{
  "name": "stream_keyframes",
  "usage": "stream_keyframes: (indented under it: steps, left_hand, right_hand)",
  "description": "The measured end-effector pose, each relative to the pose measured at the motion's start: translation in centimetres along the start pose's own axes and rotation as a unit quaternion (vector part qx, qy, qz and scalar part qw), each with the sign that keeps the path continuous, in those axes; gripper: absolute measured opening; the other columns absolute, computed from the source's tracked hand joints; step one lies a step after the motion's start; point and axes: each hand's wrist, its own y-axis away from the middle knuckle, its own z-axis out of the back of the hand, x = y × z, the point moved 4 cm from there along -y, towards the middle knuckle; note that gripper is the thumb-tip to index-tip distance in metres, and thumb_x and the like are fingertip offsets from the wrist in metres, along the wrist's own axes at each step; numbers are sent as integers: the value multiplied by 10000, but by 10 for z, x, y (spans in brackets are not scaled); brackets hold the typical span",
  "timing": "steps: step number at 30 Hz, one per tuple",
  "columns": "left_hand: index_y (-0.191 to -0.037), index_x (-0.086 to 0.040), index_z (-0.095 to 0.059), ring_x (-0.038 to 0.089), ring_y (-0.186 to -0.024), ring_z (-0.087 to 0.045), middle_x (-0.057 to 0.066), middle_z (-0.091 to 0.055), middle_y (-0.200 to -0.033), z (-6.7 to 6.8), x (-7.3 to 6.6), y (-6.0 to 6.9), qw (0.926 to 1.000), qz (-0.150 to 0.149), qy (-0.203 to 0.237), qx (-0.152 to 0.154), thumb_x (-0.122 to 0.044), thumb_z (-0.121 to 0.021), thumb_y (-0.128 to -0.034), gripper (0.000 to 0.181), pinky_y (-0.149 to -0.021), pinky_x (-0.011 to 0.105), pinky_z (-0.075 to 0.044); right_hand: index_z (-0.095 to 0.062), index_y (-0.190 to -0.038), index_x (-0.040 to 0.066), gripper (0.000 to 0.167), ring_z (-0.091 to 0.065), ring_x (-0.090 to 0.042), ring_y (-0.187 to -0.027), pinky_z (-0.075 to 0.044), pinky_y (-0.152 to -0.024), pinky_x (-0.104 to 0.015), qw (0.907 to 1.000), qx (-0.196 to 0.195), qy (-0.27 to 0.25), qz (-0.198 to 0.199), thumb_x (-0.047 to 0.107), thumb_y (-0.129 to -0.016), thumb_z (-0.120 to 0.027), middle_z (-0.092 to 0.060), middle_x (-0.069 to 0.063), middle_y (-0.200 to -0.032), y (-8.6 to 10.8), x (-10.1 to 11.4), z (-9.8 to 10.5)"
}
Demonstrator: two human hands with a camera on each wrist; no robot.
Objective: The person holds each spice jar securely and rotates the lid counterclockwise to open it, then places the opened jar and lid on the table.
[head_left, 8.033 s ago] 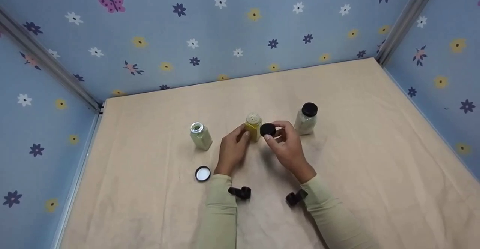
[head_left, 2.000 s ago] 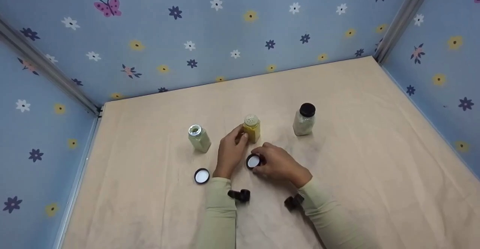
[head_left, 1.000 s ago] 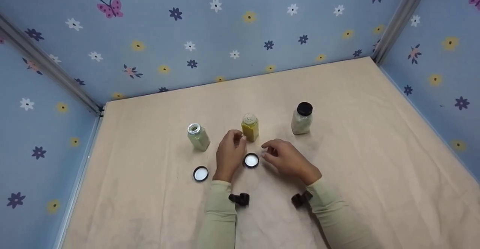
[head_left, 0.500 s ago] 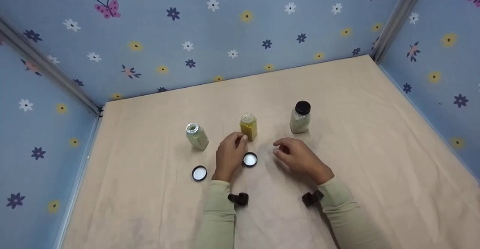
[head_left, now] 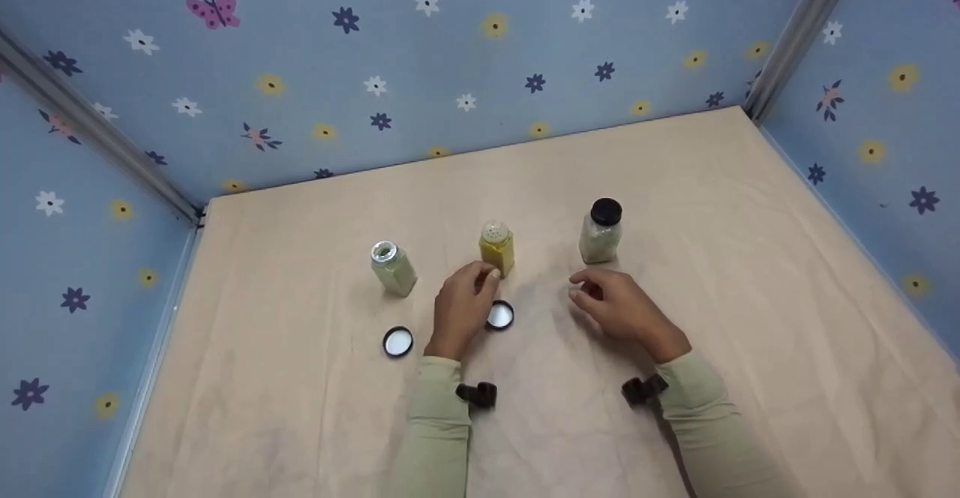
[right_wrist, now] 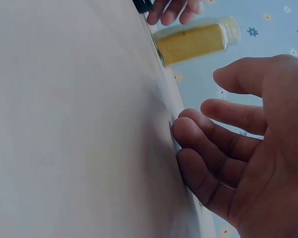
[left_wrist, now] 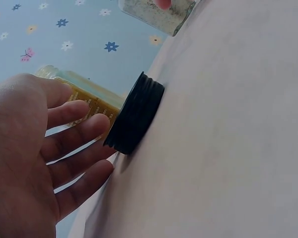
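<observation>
My left hand (head_left: 463,305) rests beside a yellow spice jar (head_left: 497,249) with a perforated shaker top. In the left wrist view its fingers (left_wrist: 79,134) are spread loosely and hold nothing. A black lid (head_left: 500,316) lies with its white inside up, just right of that hand. My right hand (head_left: 619,304) is in front of a black-capped jar (head_left: 601,232) of pale contents, apart from it. Its fingers (right_wrist: 213,144) curve loosely around nothing in the right wrist view.
An uncapped jar of pale green powder (head_left: 394,269) stands at the left. Another black lid (head_left: 397,342), white inside up, lies in front of it. Beige cloth (head_left: 750,258) covers the table, and flowered blue panels (head_left: 420,55) border its back and sides.
My right hand set down the black lid inside up, let go and moved right towards the capped jar. My left hand let go of the yellow jar and drew slightly back.
</observation>
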Motion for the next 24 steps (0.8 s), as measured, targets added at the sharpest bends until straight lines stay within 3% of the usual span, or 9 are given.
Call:
stream_keyframes:
  steps: [5, 13, 24]
  left_hand:
    - [-1068, -185, -712, 104, -974, -635, -57, -688, -1051, -2, -2, 0, 9998, -22, -104, 156, -336, -576, -1021, 208, -856, 374, -523]
    - [-1072, -153, -713, 100, -927, -649, -45, -689, -1023, 0, -6, 0, 9998, -148, 72, 69, -305, -573, -1026, 211, -829, 324, -546]
    - [-1111, -146, -716, 101, -938, -652, -39, -675, -1041, -5, -12, 0, 9985, -414, 91, 334, -276, -585, -1022, 204, -833, 320, -550]
  right_hand:
    - [-678, -1214, 11, 314, -619, -177, -814, -507, -757, -391, 9999, -71, 73, -53, 238, -1003, -625, -694, -14, -898, 3, -5, 10]
    - [-669, -1246, 34, 314, -617, -193, -822, -510, -713, -367, 9990, -187, -116, -388, 234, -1013, -610, -701, -31, -929, 3, -18, 24]
    - [-694, -1154, 54, 257, -635, -200, -841, -514, -742, -372, 9948, -501, -409, -792, 243, -993, -632, -694, -49, -935, 4, -38, 39]
